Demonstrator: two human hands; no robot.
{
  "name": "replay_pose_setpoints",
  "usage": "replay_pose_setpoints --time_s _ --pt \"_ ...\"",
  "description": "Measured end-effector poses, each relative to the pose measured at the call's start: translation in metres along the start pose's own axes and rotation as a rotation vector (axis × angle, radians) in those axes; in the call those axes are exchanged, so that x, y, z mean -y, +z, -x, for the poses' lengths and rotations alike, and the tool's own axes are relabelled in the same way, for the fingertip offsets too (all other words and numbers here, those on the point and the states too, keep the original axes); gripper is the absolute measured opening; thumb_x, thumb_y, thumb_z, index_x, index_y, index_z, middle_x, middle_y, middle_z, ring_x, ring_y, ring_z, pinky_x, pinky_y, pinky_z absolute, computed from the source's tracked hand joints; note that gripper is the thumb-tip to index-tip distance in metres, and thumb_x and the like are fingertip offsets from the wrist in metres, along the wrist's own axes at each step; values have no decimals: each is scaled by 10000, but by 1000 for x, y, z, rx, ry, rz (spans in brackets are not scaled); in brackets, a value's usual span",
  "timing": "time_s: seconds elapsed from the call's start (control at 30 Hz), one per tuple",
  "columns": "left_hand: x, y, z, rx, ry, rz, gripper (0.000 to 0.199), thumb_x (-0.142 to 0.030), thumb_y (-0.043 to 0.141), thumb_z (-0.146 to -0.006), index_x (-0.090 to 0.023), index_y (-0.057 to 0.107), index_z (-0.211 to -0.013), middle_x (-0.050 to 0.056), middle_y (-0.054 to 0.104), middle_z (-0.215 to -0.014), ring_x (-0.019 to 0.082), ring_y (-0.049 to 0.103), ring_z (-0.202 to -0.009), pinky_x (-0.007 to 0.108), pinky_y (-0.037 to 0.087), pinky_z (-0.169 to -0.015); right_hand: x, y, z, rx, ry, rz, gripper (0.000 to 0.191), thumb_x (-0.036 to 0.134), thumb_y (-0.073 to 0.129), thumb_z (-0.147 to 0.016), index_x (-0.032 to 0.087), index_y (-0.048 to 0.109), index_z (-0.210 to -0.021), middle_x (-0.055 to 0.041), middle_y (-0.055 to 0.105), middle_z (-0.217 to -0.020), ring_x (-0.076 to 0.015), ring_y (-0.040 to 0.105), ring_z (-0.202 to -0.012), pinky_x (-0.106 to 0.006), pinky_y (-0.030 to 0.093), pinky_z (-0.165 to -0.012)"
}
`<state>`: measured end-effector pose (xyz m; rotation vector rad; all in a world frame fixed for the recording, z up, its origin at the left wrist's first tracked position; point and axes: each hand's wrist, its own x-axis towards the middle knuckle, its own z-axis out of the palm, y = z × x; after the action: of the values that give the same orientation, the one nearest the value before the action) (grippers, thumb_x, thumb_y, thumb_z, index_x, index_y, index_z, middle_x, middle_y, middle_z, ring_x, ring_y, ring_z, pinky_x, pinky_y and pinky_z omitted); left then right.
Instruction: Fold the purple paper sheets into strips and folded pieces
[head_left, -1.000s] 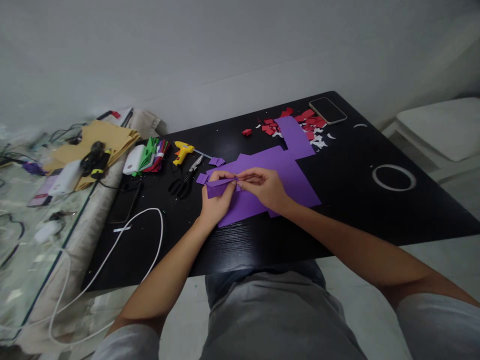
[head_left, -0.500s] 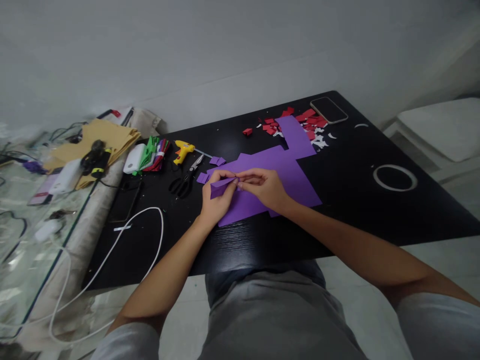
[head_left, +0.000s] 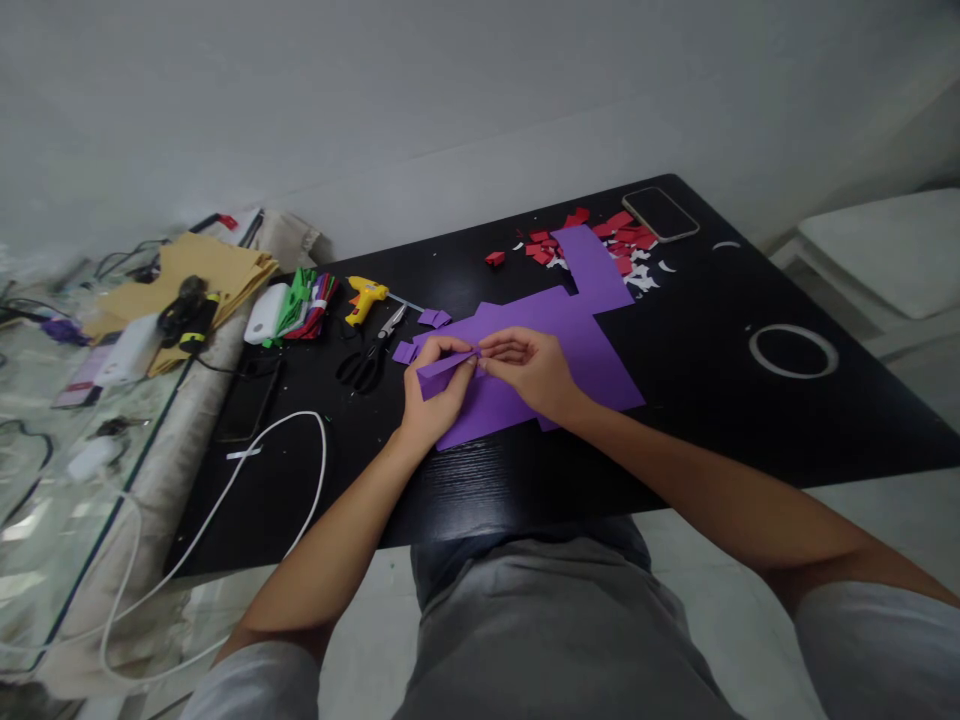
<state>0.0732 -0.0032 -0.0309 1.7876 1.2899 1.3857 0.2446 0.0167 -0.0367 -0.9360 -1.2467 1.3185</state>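
My left hand (head_left: 438,394) is closed around a narrow purple paper strip (head_left: 441,372), which sticks out toward its left side. At the strip's right end, my right hand (head_left: 531,368) pinches with thumb and fingertips, close against the left fingertips. The exact spot between the fingers is too small to make out. Beneath both hands lie larger purple paper sheets (head_left: 592,352), overlapping on the black table. Just left of the sheets are small folded purple paper pieces (head_left: 406,352).
Scissors (head_left: 371,352) and a yellow glue gun (head_left: 366,298) lie left of the paper. Red and white scraps (head_left: 626,240), a phone (head_left: 660,214) and a white ring (head_left: 793,351) are to the right. A white cable (head_left: 321,465) loops across the table's left side.
The right hand has shifted very slightly, its fingers still at the strip's end. The left hand keeps hold of the strip. The view has moved a little.
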Motion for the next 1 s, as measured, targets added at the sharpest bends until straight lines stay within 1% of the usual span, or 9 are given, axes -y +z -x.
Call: replay_pose_setpoints --time_s 0.1,0.27,0.37,0.43,0.53,0.6,0.7,0.8,1.0 --pt "-4 -4 1 54 73 -32 194 -346 723 -930 -226 659 -1068 55 725 -1034 217 708 -974 396 560 -920 2 -2 -2 -43 -8 4 260 328 867 -702 225 743 -906 -49 795 -921 -225 767 -919 -413 640 -933" --pt "-11 -19 -2 282 225 -55 587 -520 780 -863 -235 594 -1342 135 680 -1316 318 656 -1232 506 501 -1082 9 -10 -7 -90 -33 -9 200 299 815 -737 233 755 -916 -40 795 -955 -219 758 -946 -406 620 -953" --pt "-10 -25 -6 321 231 73 703 -688 660 -895 -238 555 -1425 170 621 -1436 351 597 -1342 542 459 -1151 13 -14 -9 -93 -46 17 150 290 783 -766 237 779 -906 -38 807 -965 -224 760 -953 -417 607 -968" --pt "-9 -25 -9 247 178 143 650 -721 565 -937 -239 595 -1372 163 655 -1375 332 639 -1272 526 497 -1107 15 -15 -9 -82 -55 52 132 288 770 -780 243 793 -902 -38 816 -970 -229 765 -951 -418 609 -959" --pt "-8 -23 -11 170 58 160 462 -618 629 -949 -240 658 -1212 103 723 -1115 253 708 -1010 425 575 -921 14 -14 -8 -19 -75 91 139 307 782 -784 241 804 -904 -44 823 -971 -234 774 -917 -407 626 -907" --pt "-9 -21 -11 179 -11 142 357 -511 725 -914 -236 665 -1134 63 719 -986 202 694 -862 350 575 -785 12 -13 -6 30 -89 115 160 319 794 -786 235 805 -921 -53 824 -982 -233 776 -897 -393 637 -870" --pt "-9 -18 -10 215 -87 127 294 -385 788 -865 -228 657 -1076 44 717 -936 156 658 -737 291 540 -658 9 -11 -4 71 -105 147 197 310 807 -783 236 799 -965 -57 821 -1001 -231 777 -916 -380 642 -855" --pt "-8 -17 -10 246 -135 144 282 -321 803 -838 -218 652 -1051 35 721 -892 143 649 -690 282 531 -635 8 -11 -2 81 -122 172 203 292 812 -772 238 789 -967 -52 819 -981 -228 779 -914 -375 643 -848" --pt "-11 -15 -10 251 -191 169 347 -349 871 -773 -220 669 -1024 36 737 -916 149 675 -707 276 533 -634 12 -10 0 82 -140 223 169 286 799 -782 243 783 -945 -46 823 -969 -223 786 -883 -376 647 -833"
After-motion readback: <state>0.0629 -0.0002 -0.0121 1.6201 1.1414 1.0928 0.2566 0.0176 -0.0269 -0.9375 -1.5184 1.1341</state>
